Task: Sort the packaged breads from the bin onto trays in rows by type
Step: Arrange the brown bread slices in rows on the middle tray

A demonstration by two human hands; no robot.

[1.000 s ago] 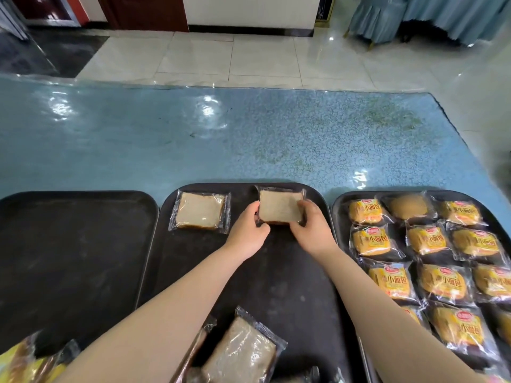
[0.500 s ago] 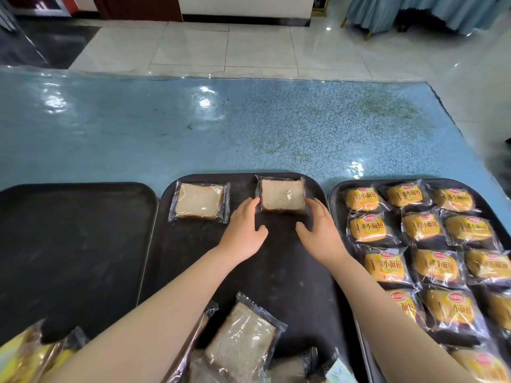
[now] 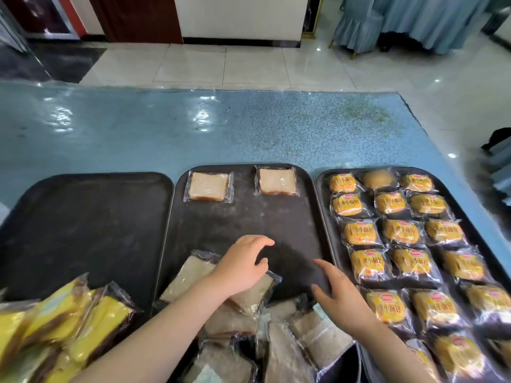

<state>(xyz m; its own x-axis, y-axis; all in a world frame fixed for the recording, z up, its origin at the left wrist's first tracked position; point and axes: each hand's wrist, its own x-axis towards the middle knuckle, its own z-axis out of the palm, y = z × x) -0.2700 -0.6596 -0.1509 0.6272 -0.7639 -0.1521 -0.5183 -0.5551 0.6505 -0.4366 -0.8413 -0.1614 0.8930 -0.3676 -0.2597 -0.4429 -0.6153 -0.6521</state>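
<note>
Two wrapped white sandwich breads, one (image 3: 208,186) at the far left and one (image 3: 276,181) at the far right, lie on the middle black tray (image 3: 249,225). My left hand (image 3: 243,265) rests with spread fingers on another sandwich pack (image 3: 257,295) at the tray's near end, atop a pile of several such packs (image 3: 279,346). My right hand (image 3: 336,293) hovers open beside it, holding nothing. The right tray (image 3: 322,189) holds rows of yellow packaged small breads (image 3: 401,230).
The left black tray (image 3: 83,225) is bare; yellow-wrapped packs (image 3: 63,322) are heaped at its near corner. The trays sit on a blue patterned tabletop (image 3: 221,128). Tiled floor and draped chairs (image 3: 387,20) lie beyond.
Both hands let go of the second sandwich bread at the tray's far right and pulled back toward me; the left hand now lies on a pack in the near pile.
</note>
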